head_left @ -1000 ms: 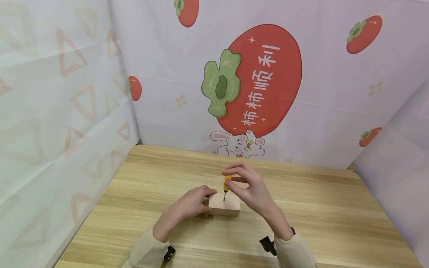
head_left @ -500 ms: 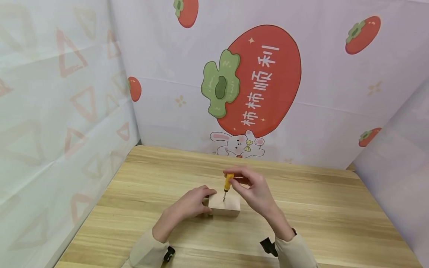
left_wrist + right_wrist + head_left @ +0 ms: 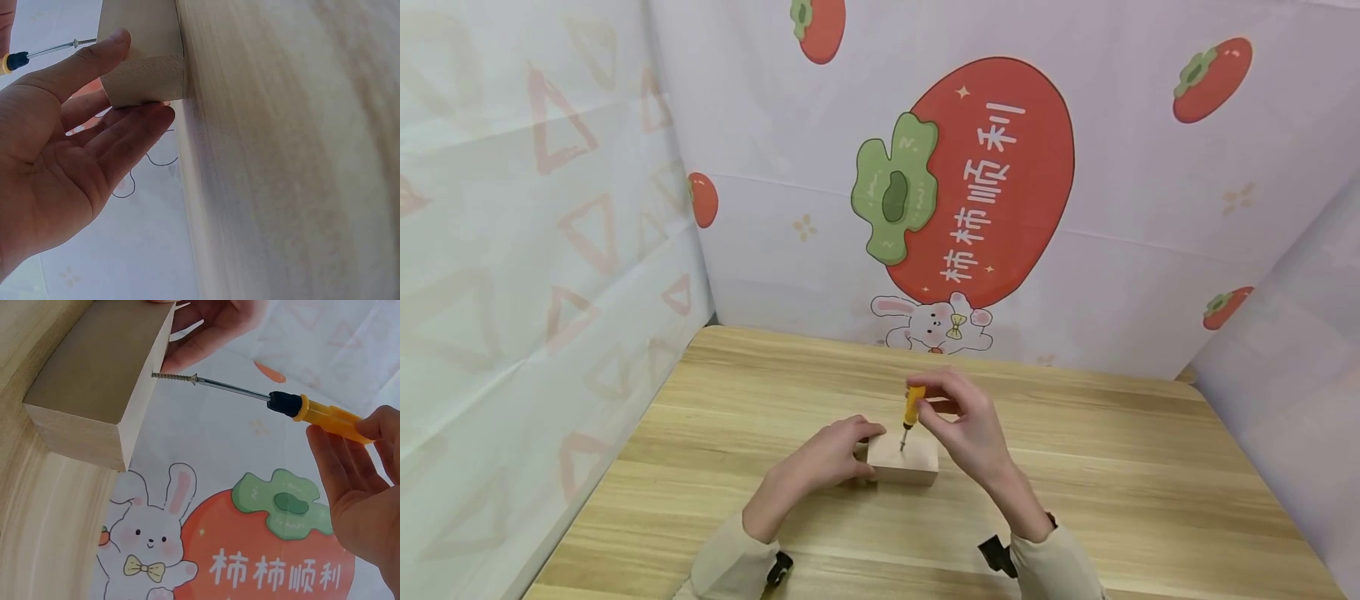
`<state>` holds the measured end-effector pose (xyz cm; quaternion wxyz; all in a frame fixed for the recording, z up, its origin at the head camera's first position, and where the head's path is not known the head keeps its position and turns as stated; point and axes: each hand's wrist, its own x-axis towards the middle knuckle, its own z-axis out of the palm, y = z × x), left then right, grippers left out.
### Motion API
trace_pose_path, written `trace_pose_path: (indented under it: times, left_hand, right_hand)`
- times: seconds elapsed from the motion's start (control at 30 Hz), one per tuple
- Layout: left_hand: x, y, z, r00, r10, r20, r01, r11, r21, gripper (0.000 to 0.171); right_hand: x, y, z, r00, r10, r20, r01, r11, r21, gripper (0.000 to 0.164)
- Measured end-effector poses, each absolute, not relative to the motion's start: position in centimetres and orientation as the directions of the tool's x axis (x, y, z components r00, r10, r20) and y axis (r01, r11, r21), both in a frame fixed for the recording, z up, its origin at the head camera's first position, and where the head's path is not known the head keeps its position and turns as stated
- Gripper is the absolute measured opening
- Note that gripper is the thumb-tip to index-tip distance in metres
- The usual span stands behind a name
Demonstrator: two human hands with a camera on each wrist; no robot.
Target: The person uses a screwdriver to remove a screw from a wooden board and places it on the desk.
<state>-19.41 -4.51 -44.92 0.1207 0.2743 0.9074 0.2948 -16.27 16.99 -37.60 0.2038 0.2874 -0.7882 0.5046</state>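
Note:
A pale wooden block (image 3: 904, 473) lies on the table, and my left hand (image 3: 827, 454) grips its left end, thumb on the near side and fingers on the far side. A screw (image 3: 175, 377) stands in the block's top face with most of its thread showing. On the screw's head sits the tip of a screwdriver (image 3: 331, 419) with a yellow handle and black collar. My right hand (image 3: 966, 425) pinches that handle between thumb and fingers, above the block. The screwdriver leans slightly to the right in the head view.
The wood-grain table (image 3: 1112, 483) extends around the block on all sides. A white cloth backdrop (image 3: 775, 250) with printed persimmons and a rabbit hangs behind it, and another patterned cloth (image 3: 512, 333) runs along the left edge.
The screwdriver's handle has tilted a little to the right, and my right hand's fingers have shifted around it. My left hand and the block stay in place.

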Motion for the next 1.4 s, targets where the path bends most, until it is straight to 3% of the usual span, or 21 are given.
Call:
trace_pose_path:
  times: [0.4,0.7,1.03,1.4]
  left_hand:
    - [-19.31,-4.60,-44.76,-0.813,0.581,-0.035,0.449,0.665,0.597,0.057]
    - [-19.41,-4.57,-44.92,-0.816,0.577,-0.043,0.441,0.668,0.599,0.057]
    - [-19.51,-4.55,-45.11,-0.814,0.579,-0.045,0.443,0.670,0.596,0.058]
    - [-19.45,-4.47,-44.80,-0.815,0.577,-0.044,0.442,0.669,0.598,0.056]
  right_hand:
    - [-16.10,16.65,-37.41,-0.756,-0.237,0.611,-0.654,0.331,-0.680,0.023]
    - [-16.12,16.66,-37.45,-0.739,-0.283,0.611,-0.673,0.338,-0.658,0.033]
    - [-16.28,16.68,-37.62,-0.761,-0.217,0.612,-0.646,0.340,-0.683,0.028]
    - [-16.50,16.88,-37.60,-0.759,-0.247,0.603,-0.651,0.308,-0.694,0.026]
